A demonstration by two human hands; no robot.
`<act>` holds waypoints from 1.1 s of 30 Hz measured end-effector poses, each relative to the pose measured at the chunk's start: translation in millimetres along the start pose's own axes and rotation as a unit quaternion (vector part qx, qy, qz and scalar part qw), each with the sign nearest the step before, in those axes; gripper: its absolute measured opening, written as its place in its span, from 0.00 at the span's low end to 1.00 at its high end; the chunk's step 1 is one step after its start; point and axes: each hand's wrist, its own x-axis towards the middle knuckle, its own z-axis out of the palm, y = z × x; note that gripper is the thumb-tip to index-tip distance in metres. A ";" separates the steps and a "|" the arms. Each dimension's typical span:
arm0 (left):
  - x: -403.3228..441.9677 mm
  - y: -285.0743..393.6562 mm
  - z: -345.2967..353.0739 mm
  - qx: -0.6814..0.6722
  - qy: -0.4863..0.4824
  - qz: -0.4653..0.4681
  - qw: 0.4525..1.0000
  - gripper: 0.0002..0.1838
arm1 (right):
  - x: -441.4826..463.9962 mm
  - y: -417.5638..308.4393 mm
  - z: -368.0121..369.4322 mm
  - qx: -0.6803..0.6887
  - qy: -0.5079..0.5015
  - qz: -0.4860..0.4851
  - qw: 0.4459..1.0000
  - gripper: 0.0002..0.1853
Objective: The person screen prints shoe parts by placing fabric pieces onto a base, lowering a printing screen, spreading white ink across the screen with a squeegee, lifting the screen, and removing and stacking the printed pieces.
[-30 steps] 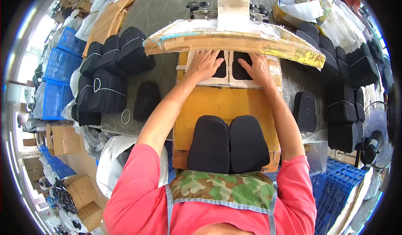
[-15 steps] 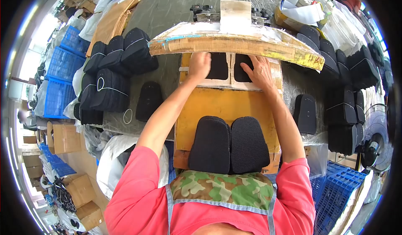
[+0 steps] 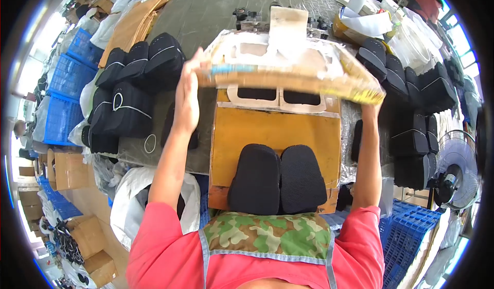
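A hinged wooden screen frame (image 3: 288,80), blurred by motion, is tilted over a yellow board (image 3: 278,129). My left hand (image 3: 189,96) grips the frame's left end, fingers up along its edge. At the right corner my right hand (image 3: 371,111) holds the frame, its fingers mostly hidden. Below the frame, a pale template (image 3: 278,102) on the board has two openings with black pieces, one left (image 3: 254,94) and one right (image 3: 303,98), partly covered by the frame. Nearer me lie two black rounded pads, a left one (image 3: 254,178) and a ribbed right one (image 3: 302,178).
Banded stacks of black pads stand at left (image 3: 123,109) and right (image 3: 409,134). Clamps (image 3: 244,15) sit behind the frame. A white rubber band (image 3: 150,144) lies on the table. A fan (image 3: 455,173) and blue crates (image 3: 411,232) are at right; a white sack (image 3: 134,201) hangs at left.
Both hands have left the black pieces in the template and moved outward to the frame's ends. The frame has swung lower, covering more of the template.
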 end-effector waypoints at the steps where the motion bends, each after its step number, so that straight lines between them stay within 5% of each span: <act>1: -16.4 -7.3 4.1 -0.014 -0.007 -0.014 1.000 0.30 | 3.4 0.9 -10.5 0.080 0.036 0.085 0.993 0.15; 2: -32.1 -18.7 5.1 -0.019 -0.020 -0.018 0.999 0.29 | 10.5 -4.2 -14.8 -0.008 0.064 0.091 0.994 0.14; 5: -76.2 -50.9 19.2 -0.076 -0.005 -0.142 0.987 0.21 | 28.2 -41.8 11.9 0.015 -0.004 0.035 0.999 0.13; 8: -91.4 -76.1 25.6 0.047 -0.007 -0.072 0.996 0.07 | 53.1 -75.0 76.2 -0.149 -0.158 -0.059 0.974 0.19; 11: -87.7 -69.7 27.4 0.033 -0.001 -0.075 0.997 0.05 | 66.2 -74.9 147.1 -0.284 -0.130 -0.293 0.903 0.22; 15: -90.6 -68.4 26.9 0.016 0.015 -0.100 0.995 0.05 | 57.1 -74.0 171.8 -0.285 -0.314 -0.230 0.876 0.07; 16: -90.7 -67.9 27.7 0.013 0.016 -0.106 0.994 0.05 | 37.5 -64.0 170.0 -0.221 -0.266 -0.305 0.887 0.06; 18: -92.2 -69.9 28.8 0.003 0.022 -0.106 0.994 0.04 | -5.2 -87.2 144.7 -0.220 -0.278 -0.301 0.885 0.08; 22: -89.3 -63.1 28.1 -0.026 0.028 -0.128 0.991 0.04 | -27.8 -133.1 131.3 -0.194 -0.402 -0.172 0.878 0.10; 24: -89.7 -60.7 28.6 -0.038 0.020 -0.133 0.990 0.05 | -2.7 -145.5 163.9 -0.211 -0.408 -0.106 0.882 0.10; 27: -90.9 -71.3 30.1 -0.029 0.032 -0.090 0.995 0.05 | 23.5 -106.7 228.0 -0.168 -0.258 -0.256 0.916 0.10; 33: -92.2 -69.5 27.2 -0.055 0.021 -0.140 0.988 0.05 | -24.0 -110.7 196.4 -0.203 -0.324 -0.256 0.888 0.12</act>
